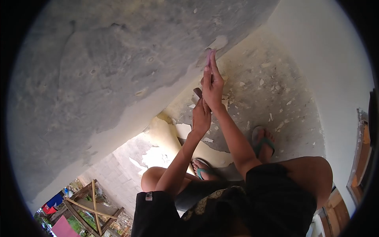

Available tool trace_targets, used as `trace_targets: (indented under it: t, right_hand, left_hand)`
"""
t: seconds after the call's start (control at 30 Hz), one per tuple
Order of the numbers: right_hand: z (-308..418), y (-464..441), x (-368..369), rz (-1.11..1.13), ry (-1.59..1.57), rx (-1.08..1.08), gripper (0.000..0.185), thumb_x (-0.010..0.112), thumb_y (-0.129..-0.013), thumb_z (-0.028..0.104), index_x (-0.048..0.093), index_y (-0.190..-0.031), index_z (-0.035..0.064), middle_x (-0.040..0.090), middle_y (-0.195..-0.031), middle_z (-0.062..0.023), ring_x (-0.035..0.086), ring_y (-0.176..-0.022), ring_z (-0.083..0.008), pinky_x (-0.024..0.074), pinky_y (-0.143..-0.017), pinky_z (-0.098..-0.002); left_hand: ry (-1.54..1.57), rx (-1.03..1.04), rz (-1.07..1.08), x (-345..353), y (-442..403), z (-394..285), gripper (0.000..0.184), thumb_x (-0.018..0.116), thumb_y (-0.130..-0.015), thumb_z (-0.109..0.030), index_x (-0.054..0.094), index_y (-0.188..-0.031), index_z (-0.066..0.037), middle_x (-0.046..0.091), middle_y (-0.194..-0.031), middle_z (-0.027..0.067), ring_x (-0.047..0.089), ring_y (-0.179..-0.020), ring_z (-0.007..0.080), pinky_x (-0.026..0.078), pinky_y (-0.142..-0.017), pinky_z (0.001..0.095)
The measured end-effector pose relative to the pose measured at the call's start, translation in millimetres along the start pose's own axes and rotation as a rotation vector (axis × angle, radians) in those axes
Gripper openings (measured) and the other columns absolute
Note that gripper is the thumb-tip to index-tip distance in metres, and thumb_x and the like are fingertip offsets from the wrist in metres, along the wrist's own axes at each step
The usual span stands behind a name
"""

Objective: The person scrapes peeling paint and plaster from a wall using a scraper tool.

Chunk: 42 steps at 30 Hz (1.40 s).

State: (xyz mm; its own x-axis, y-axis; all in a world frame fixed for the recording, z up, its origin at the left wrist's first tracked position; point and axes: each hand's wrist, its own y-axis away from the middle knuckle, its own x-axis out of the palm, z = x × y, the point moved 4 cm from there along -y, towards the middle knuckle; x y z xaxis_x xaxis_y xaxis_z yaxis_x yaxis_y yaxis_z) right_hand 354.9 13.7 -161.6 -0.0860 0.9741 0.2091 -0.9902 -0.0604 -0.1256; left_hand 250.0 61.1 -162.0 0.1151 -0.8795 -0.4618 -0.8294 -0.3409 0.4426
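Note:
My right hand reaches up to the grey wall, with its fingers closed along a thin pinkish-purple piece. That piece meets the wall at the edge of a pale bare patch. Just below, my left hand is closed next to the right wrist. A short brown handle-like end sticks out at its fingertips. How that brown end joins the pinkish piece, if at all, is hidden by my hands.
Flakes of peeled paint lie over the dusty floor. A larger curled cream sheet lies by the wall's foot. My sandalled feet stand below. A white wall rises right; a wooden frame stands lower left.

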Motion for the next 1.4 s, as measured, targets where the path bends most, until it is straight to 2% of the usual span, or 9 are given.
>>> trace_targets:
  t: [0.1, 0.2, 0.53, 0.6, 0.7, 0.87, 0.97, 1.2, 1.4]
  right_hand:
    - [3.5, -0.6, 5.1, 0.008, -0.022, 0.030, 0.051, 0.042, -0.107, 0.019, 0.026, -0.155, 0.0138, 0.040, -0.155, -0.0072, 0.029, -0.057, 0.0006, 0.0313, -0.047, -0.0164]
    - [4.8, -1.5, 1.4, 0.046, -0.204, 0.142, 0.050, 0.042, -0.106, 0.019, 0.028, -0.154, 0.0143, 0.040, -0.154, -0.0077, 0.030, -0.056, 0.0010, 0.0318, -0.046, -0.0168]
    - [82.2, -66.3, -17.0, -0.162, -0.222, 0.219, 0.049, 0.038, -0.107, 0.024, 0.029, -0.154, 0.0133, 0.043, -0.152, -0.0067, 0.035, -0.053, -0.0004, 0.0343, -0.043, -0.0171]
    - [44.9, -44.2, -44.1, -0.117, -0.087, 0.216, 0.048, 0.037, -0.108, 0.026, 0.030, -0.154, 0.0130, 0.045, -0.151, -0.0062, 0.036, -0.053, -0.0007, 0.0353, -0.042, -0.0171]
    - [36.9, -22.5, -32.3, -0.011, -0.186, 0.367, 0.048, 0.039, -0.108, 0.029, 0.031, -0.154, 0.0165, 0.047, -0.067, 0.0037, 0.030, -0.044, -0.0012, 0.0313, -0.035, -0.0183]
    - [25.3, 25.4, 9.4, 0.003, -0.205, 0.168, 0.048, 0.042, -0.107, 0.023, 0.032, -0.153, 0.0159, 0.062, -0.127, 0.0017, 0.033, -0.055, -0.0004, 0.0334, -0.042, -0.0177]
    - [14.7, 31.4, 12.2, 0.036, -0.179, 0.206, 0.047, 0.044, -0.106, 0.016, 0.034, -0.152, 0.0146, 0.042, -0.152, -0.0020, 0.031, -0.057, -0.0007, 0.0334, -0.049, -0.0174]
    - [36.9, -17.0, -2.1, -0.028, -0.222, 0.096, 0.046, 0.044, -0.106, 0.015, 0.037, -0.151, 0.0146, 0.044, -0.152, -0.0020, 0.030, -0.058, -0.0006, 0.0306, -0.049, -0.0176]
    - [20.7, 2.8, -18.0, 0.112, -0.049, 0.103, 0.046, 0.046, -0.105, 0.015, 0.039, -0.150, 0.0147, 0.056, -0.130, 0.0024, 0.033, -0.060, -0.0012, 0.0333, -0.051, -0.0193]
  left_hand:
    - [-0.015, 0.021, -0.015, -3.5, -2.0, 1.3, 0.045, 0.030, -0.108, -0.031, 0.057, -0.113, 0.005, 0.064, -0.094, 0.0291, 0.062, -0.081, 0.0474, 0.049, -0.070, 0.0485]
    - [-0.062, 0.087, -0.048, 1.3, -2.4, 8.0, 0.050, 0.027, -0.108, -0.039, 0.056, -0.103, 0.002, 0.059, -0.070, 0.0122, 0.058, -0.063, 0.0230, 0.046, -0.061, 0.0368]
    - [0.019, 0.254, -0.048, -2.5, -26.9, -84.5, 0.047, 0.031, -0.108, -0.034, 0.059, -0.103, 0.004, 0.062, -0.076, 0.0176, 0.059, -0.064, 0.0271, 0.048, -0.063, 0.0383]
    - [-0.021, 0.236, -0.060, 29.1, -13.6, -60.1, 0.047, 0.031, -0.108, -0.031, 0.059, -0.113, 0.006, 0.067, -0.094, 0.0273, 0.070, -0.088, 0.0373, 0.053, -0.077, 0.0432]
    - [-0.079, 0.250, -0.087, 18.8, -6.0, -45.9, 0.046, 0.031, -0.108, -0.029, 0.058, -0.111, 0.007, 0.067, -0.087, 0.0238, 0.069, -0.082, 0.0360, 0.051, -0.071, 0.0446]
    - [-0.137, 0.029, -0.031, -16.2, 37.4, -6.3, 0.040, 0.033, -0.106, -0.022, 0.056, -0.119, 0.009, 0.063, -0.102, 0.0316, 0.065, -0.087, 0.0447, 0.051, -0.077, 0.0473]
    - [-0.070, 0.005, -0.030, -21.3, 35.0, 0.0, 0.042, 0.032, -0.107, -0.026, 0.057, -0.120, 0.006, 0.064, -0.101, 0.0281, 0.066, -0.087, 0.0414, 0.052, -0.076, 0.0445]
    - [-0.070, 0.250, -0.108, -10.7, -4.5, -36.9, 0.053, 0.027, -0.108, -0.041, 0.057, -0.102, 0.002, 0.057, -0.070, 0.0110, 0.056, -0.062, 0.0205, 0.045, -0.060, 0.0362]
    - [-0.020, 0.188, -0.092, 22.3, 20.8, -13.0, 0.052, 0.025, -0.109, -0.039, 0.055, -0.099, 0.002, 0.058, -0.069, 0.0135, 0.058, -0.061, 0.0234, 0.046, -0.059, 0.0381]
